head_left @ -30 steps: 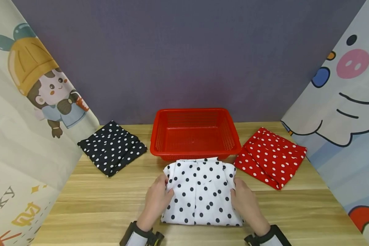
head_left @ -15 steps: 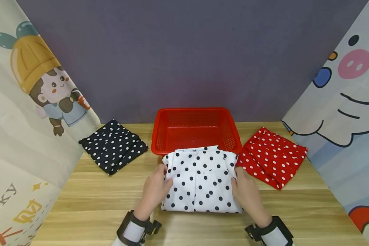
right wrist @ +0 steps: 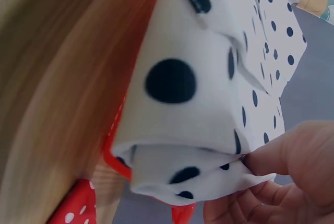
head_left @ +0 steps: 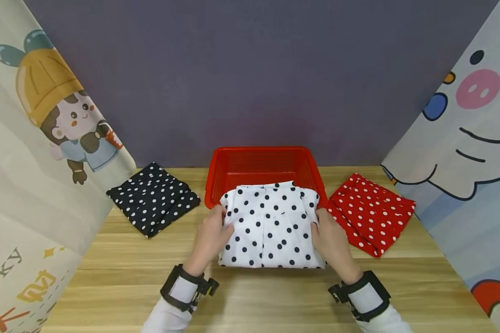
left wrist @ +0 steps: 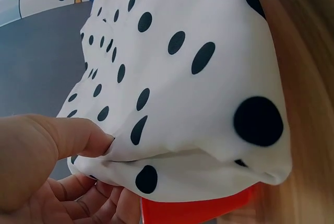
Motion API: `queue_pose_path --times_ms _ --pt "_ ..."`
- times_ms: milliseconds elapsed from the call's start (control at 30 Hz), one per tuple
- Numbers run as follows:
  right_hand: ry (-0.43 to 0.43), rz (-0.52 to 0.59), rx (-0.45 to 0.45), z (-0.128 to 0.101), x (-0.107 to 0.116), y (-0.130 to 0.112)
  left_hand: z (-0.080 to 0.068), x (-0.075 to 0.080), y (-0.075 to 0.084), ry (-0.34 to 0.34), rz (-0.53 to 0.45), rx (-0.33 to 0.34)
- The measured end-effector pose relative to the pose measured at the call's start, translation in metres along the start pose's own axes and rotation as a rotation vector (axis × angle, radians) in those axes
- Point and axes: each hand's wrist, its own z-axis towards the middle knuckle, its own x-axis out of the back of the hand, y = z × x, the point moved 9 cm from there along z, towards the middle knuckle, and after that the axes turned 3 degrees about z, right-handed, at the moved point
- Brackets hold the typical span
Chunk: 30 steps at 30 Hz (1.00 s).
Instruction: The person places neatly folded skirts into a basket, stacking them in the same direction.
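Both arms fwd, left hand (head_left: pixel 210 236) & right hand (head_left: pixel 332 240) palms inward, fingers curled, thumbs on top

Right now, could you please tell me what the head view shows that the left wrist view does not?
Only the head view shows the black dotted cloth, the red dotted cloth, the right hand and the whole red basket. Only the left wrist view shows the thumb pinching the fold's layered edge from close up. Both show the left hand holding the white dotted cloth in front of the basket.
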Motion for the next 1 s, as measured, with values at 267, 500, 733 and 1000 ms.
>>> queue_pose_path --times_ms 267,500,733,1000 --pt "0.057 0.011 0.070 0.026 0.010 -0.007 0.027 0.009 0.006 0.033 0.032 -0.034" --pt "0.029 0.032 0.047 0.050 0.008 -0.006 0.048 0.007 0.005 -0.031 0.014 0.021" --pt "-0.006 0.019 0.016 0.070 0.002 -0.003 0.065 0.006 0.002 -0.040 0.041 0.037" --pt "-0.027 0.014 -0.003 0.091 0.006 -0.005 0.087 0.006 0.002 -0.060 0.061 0.068"
